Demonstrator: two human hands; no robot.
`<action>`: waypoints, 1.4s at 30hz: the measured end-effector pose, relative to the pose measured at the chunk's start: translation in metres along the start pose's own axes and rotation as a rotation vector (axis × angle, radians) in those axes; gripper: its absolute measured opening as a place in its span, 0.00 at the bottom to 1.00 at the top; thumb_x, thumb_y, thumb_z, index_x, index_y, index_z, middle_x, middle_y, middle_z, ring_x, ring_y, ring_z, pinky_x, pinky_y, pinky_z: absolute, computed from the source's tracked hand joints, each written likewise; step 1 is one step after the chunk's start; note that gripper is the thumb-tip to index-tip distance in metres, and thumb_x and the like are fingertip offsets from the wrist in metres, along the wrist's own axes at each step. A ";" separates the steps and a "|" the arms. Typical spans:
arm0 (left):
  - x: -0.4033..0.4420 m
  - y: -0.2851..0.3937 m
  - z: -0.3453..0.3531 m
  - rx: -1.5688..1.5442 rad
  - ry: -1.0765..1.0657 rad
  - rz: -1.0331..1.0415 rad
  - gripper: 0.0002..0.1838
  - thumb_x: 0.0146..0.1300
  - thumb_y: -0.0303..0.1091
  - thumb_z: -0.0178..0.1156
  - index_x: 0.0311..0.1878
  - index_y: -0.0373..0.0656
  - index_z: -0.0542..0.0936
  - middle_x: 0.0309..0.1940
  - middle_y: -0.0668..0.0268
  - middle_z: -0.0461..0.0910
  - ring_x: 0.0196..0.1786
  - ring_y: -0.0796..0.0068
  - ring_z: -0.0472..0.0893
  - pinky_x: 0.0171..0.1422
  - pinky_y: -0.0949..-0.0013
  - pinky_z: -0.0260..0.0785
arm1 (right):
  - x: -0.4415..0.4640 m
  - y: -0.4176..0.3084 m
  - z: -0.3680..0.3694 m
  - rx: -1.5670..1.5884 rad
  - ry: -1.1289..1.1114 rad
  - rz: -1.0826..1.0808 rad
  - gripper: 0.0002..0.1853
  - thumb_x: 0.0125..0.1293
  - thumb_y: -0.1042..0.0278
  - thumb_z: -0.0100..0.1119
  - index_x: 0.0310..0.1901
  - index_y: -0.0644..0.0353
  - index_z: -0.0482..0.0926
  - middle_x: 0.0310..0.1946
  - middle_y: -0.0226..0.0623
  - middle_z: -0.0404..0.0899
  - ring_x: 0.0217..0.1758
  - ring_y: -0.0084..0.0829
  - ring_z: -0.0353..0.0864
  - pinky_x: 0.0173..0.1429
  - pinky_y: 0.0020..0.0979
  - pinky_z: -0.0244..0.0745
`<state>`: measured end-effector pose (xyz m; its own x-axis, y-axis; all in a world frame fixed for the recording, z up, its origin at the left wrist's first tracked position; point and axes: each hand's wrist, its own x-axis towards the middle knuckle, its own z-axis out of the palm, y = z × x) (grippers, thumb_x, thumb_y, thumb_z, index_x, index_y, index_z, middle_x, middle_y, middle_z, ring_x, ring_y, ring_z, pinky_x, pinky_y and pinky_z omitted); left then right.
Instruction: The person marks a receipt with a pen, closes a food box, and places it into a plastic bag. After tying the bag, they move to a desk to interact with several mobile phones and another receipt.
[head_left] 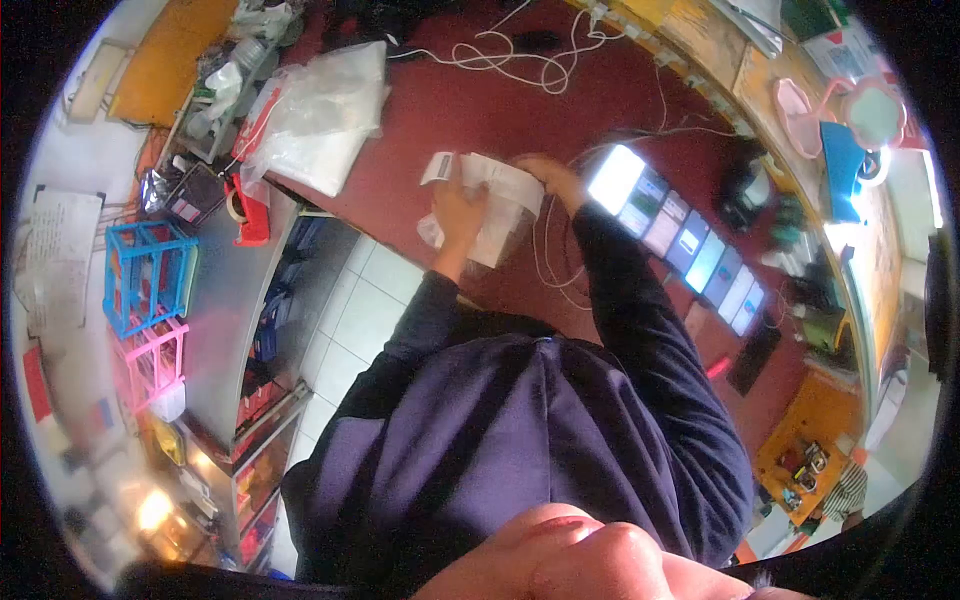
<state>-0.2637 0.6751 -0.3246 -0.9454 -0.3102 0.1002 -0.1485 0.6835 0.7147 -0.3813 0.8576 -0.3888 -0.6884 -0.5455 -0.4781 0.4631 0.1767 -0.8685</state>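
Two hands, over red table (420, 110): left hand (460, 212), fingers gripping white paper (508, 182); right hand (548, 172), fingers bent at its far end; lit screens (690, 240) just beside right forearm.

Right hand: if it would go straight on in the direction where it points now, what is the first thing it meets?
Most likely the white paper, right at the fingertips of the right hand. Depth is unclear, so it might slide over or under it.

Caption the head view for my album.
Left hand and right hand hold white paper near a row of lit screens.
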 end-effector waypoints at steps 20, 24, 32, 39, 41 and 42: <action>0.006 0.014 -0.077 -0.141 0.210 0.353 0.25 0.66 0.43 0.58 0.63 0.42 0.72 0.65 0.51 0.67 0.68 0.52 0.64 0.70 0.51 0.54 | -0.157 -0.025 0.143 -1.140 0.653 -0.524 0.23 0.63 0.51 0.58 0.59 0.43 0.78 0.75 0.42 0.51 0.77 0.48 0.49 0.73 0.69 0.32; 0.032 0.073 -0.082 -0.376 0.296 0.599 0.19 0.67 0.38 0.58 0.58 0.41 0.75 0.59 0.55 0.71 0.63 0.58 0.68 0.68 0.55 0.58 | -0.227 -0.043 0.085 -1.115 0.676 -0.688 0.09 0.54 0.60 0.68 0.36 0.51 0.86 0.52 0.29 0.82 0.59 0.39 0.76 0.70 0.50 0.60; -0.036 0.366 0.000 -0.851 0.000 1.244 0.10 0.55 0.34 0.69 0.39 0.46 0.81 0.40 0.64 0.81 0.44 0.64 0.81 0.50 0.63 0.72 | -0.478 -0.219 -0.142 -0.512 1.583 -0.716 0.14 0.67 0.67 0.53 0.50 0.63 0.80 0.33 0.36 0.85 0.31 0.28 0.85 0.31 0.29 0.79; -0.041 0.482 0.097 -0.625 0.113 0.981 0.17 0.47 0.46 0.73 0.38 0.51 0.81 0.39 0.70 0.81 0.45 0.64 0.80 0.48 0.60 0.69 | -0.506 -0.228 -0.197 -0.348 0.706 -0.762 0.21 0.68 0.69 0.52 0.62 0.62 0.72 0.49 0.38 0.79 0.45 0.20 0.81 0.41 0.24 0.79; -0.039 0.481 0.104 -0.545 0.190 1.046 0.17 0.46 0.47 0.74 0.37 0.51 0.82 0.39 0.69 0.81 0.43 0.63 0.81 0.46 0.60 0.71 | -0.512 -0.229 -0.202 -0.415 0.695 -0.748 0.20 0.68 0.67 0.54 0.60 0.62 0.74 0.46 0.36 0.79 0.46 0.22 0.80 0.43 0.25 0.79; -0.039 0.481 0.108 -0.550 0.213 1.058 0.18 0.46 0.47 0.74 0.37 0.51 0.83 0.39 0.69 0.81 0.42 0.63 0.81 0.46 0.60 0.71 | -0.513 -0.227 -0.204 -0.442 0.690 -0.741 0.19 0.68 0.66 0.55 0.59 0.62 0.75 0.45 0.36 0.78 0.46 0.22 0.80 0.44 0.26 0.79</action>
<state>-0.3295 1.0874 -0.0594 -0.4506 0.0944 0.8877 0.8610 0.3087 0.4043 -0.2474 1.2638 0.0271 -0.9402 -0.0877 0.3291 -0.3384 0.3477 -0.8744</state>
